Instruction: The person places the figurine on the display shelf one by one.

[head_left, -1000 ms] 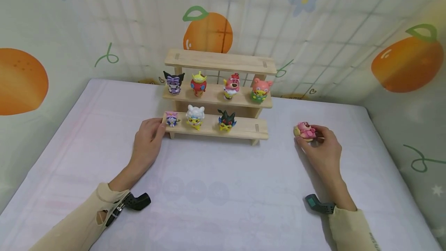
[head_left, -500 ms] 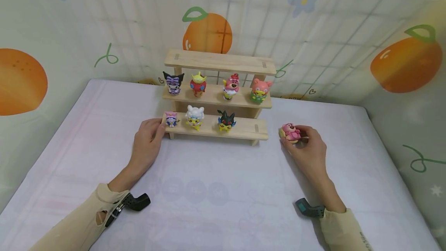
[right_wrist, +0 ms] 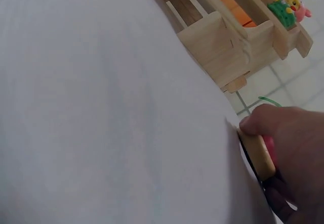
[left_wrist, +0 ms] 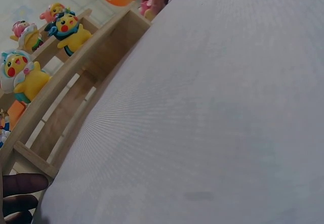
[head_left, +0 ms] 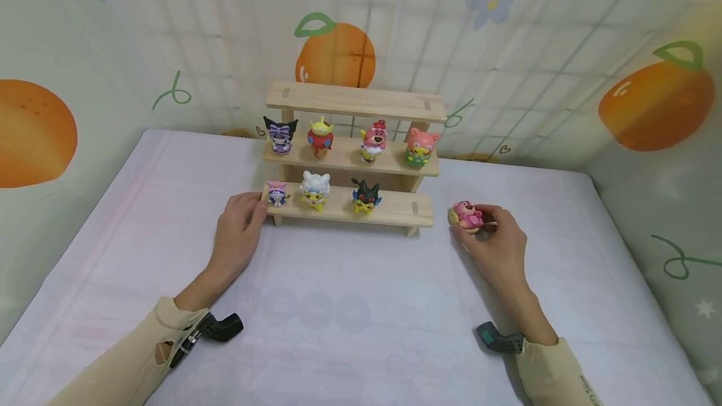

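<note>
A three-tier wooden display shelf (head_left: 355, 100) stands at the back middle of the table in the head view. My left hand (head_left: 239, 224) holds the left end of its lowest step, the thumb beside a small purple-and-pink figurine (head_left: 277, 193). In the left wrist view, fingers (left_wrist: 25, 183) reach the shelf's end by its leg. To the right of the shelf, my right hand (head_left: 496, 240) grips a pink bear figurine (head_left: 467, 215) with a yellowish base between thumb and fingers, low over the table. From the right wrist, mostly its tan base (right_wrist: 259, 155) shows, the hand covering the rest.
The lowest step also bears a white-hooded yellow figurine (head_left: 314, 190) and a black-hooded one (head_left: 366, 196). On the middle step stand several more, including a pink-hooded one (head_left: 420, 146) at its right end. A fruit-print curtain (head_left: 225, 49) hangs behind the table (head_left: 361, 356).
My right hand has moved left toward the shelf with the bear figurine, mostly in the first half second, then only slightly. The left hand has stayed on the shelf.
</note>
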Demonstrator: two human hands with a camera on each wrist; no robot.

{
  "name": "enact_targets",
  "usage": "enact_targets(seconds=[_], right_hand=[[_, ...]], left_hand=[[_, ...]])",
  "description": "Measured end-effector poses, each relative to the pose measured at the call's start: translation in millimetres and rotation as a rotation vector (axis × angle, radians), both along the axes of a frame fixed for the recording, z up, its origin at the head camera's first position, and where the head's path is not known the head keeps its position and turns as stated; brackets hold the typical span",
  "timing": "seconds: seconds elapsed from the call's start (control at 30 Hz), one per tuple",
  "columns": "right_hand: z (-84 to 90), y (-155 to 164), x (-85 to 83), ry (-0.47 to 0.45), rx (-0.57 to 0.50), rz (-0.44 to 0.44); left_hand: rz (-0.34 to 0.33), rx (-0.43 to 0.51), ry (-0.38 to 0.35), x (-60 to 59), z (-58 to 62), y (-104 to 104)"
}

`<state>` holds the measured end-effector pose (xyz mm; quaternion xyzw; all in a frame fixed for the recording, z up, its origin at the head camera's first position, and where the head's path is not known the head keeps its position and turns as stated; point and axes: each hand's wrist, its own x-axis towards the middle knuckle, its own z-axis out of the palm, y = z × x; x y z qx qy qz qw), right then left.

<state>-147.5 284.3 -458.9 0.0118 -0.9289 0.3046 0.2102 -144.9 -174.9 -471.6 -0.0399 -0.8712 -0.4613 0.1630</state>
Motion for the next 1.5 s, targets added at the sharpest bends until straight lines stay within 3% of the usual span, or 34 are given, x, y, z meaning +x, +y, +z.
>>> enact_targets(seconds=[0.87, 1.2, 1.5], right_hand=[[23.8, -26, 6.0, 0.168, -0.088, 0.012], [37.4, -46, 14.1, 0.175, -0.103, 0.047], [34.1, -58, 16.9, 0.141, -0.077, 0.101]], left_hand=[[0.0, -0.001, -0.015, 1.5, 1.1, 1], [0.0, -0.008, -0.011, 1.6, 1.7, 0], [-0.001, -0.009, -0.008, 1.2, 1.9, 1]])
